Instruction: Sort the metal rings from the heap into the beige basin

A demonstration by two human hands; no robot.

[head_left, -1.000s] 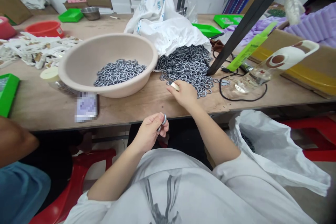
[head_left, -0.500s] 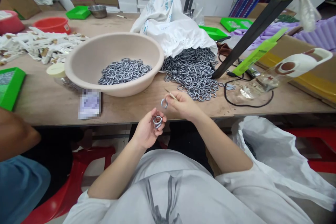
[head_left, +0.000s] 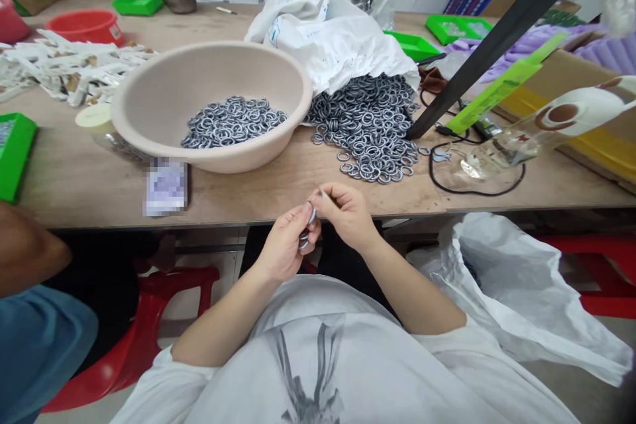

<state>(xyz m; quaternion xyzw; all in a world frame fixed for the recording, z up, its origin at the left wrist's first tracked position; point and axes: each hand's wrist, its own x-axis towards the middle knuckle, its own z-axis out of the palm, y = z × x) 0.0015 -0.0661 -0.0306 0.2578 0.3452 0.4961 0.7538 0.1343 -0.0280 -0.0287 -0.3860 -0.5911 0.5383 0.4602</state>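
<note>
My left hand [head_left: 288, 245] is closed round a few grey rings [head_left: 304, 238] just in front of the table's edge, one of them pinched upright at the fingertips. Against it, my right hand [head_left: 348, 212] pinches a thin pale stick [head_left: 322, 193], its tip near that upright ring. Most of the stick is hidden by the fingers. Beyond the hands, a heap of loose grey rings [head_left: 377, 126] spills out of a white sack [head_left: 342, 46]. More rings [head_left: 233, 122] lie in a large beige basin [head_left: 149, 79] at the left.
A dark metal post [head_left: 467, 79] rises right of the heap, beside a clear bottle [head_left: 511, 146] and a black cable [head_left: 477, 195]. White pieces [head_left: 74, 66] are piled at left. A co-worker's arm [head_left: 30, 252] is at the left edge; an open white bag [head_left: 517, 278] stands at right.
My hands have come together; the ring that was by my right fingers is now at my left fingertips. The view has shifted slightly.
</note>
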